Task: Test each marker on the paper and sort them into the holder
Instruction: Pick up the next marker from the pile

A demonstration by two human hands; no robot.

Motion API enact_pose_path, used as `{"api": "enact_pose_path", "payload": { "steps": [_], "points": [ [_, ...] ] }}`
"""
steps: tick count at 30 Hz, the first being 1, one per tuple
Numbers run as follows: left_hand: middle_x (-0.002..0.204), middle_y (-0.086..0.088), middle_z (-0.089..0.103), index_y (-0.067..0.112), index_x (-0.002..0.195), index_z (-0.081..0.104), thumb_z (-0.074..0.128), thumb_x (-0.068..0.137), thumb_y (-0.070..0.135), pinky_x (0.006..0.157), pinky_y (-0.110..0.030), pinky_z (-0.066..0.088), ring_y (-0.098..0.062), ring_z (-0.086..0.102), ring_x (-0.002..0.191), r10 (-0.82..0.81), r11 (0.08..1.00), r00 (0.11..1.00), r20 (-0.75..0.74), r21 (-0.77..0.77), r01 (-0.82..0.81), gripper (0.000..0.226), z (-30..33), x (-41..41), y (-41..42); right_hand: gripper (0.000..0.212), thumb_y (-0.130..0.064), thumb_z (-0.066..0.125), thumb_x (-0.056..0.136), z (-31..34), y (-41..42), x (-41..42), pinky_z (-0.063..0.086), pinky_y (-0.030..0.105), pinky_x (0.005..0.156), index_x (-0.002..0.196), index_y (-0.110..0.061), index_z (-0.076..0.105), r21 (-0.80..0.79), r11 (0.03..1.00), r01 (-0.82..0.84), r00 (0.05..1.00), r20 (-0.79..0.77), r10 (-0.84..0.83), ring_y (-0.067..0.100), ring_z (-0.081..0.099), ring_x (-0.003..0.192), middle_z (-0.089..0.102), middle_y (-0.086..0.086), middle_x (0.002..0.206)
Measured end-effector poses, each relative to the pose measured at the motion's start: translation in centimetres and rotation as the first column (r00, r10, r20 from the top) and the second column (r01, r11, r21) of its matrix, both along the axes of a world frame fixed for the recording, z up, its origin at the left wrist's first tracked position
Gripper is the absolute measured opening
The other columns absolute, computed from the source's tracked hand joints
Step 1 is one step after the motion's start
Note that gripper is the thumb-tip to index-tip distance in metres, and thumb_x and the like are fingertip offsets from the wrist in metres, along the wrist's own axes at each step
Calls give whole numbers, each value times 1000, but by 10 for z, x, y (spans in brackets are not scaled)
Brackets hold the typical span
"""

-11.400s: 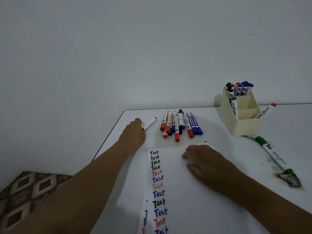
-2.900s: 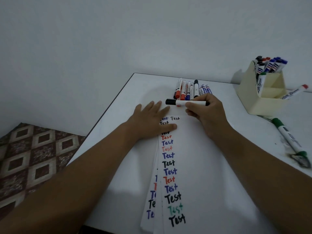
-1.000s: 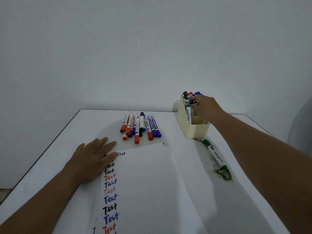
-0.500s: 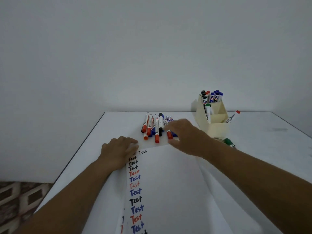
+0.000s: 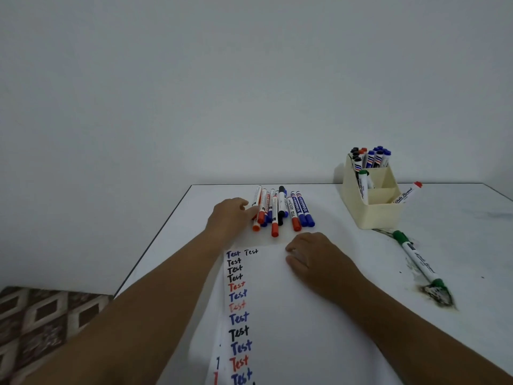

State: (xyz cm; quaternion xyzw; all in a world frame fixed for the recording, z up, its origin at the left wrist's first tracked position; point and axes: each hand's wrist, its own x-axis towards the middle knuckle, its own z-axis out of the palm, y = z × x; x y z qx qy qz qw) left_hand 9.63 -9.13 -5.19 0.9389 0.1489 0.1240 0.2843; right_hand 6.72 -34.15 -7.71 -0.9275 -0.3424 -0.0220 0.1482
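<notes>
I saw "Test" repeated down the paper (image 5: 277, 315) at centre; my left hand (image 5: 230, 218) touched the marker pile (image 5: 280, 209), grip unclear; right hand (image 5: 313, 259) flat on paper; holder (image 5: 372, 212) upper right

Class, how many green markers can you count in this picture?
2. One green marker stands in the holder, in front of its crowded back compartment; the other lies on the table right of the paper. Others may hide among the back markers.
</notes>
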Motion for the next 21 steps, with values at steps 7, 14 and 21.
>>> {"api": "enact_pose_path", "payload": {
  "steps": [7,14,21],
  "points": [
    [55,4,46,19,50,49,60,86,53,57,-29,36,-24,53,74,168,976,986,25,138,-170,51,-1,11,-15,42,-44,42,105,-2,-1,2,37,26,106,138,-21,57,16,1000,-8,1000,1,8,14,49,124,57,-2,139],
    [72,-1,68,11,76,72,74,77,45,56,-26,44,-19,63,68,287,943,957,-46,-160,-291,34,1,17,-14,43,-42,41,106,1,-2,0,37,27,108,140,-20,56,3,1000,-14,1000,4,14,16,49,126,56,-1,141],
    [70,-3,58,16,74,61,75,75,27,63,-29,39,-20,48,66,340,824,940,28,-491,-283,17,12,-1,5,40,-41,45,105,-2,-3,1,38,28,106,136,-20,59,29,1000,-10,1000,13,10,17,50,124,59,-2,138]
  ]
}}
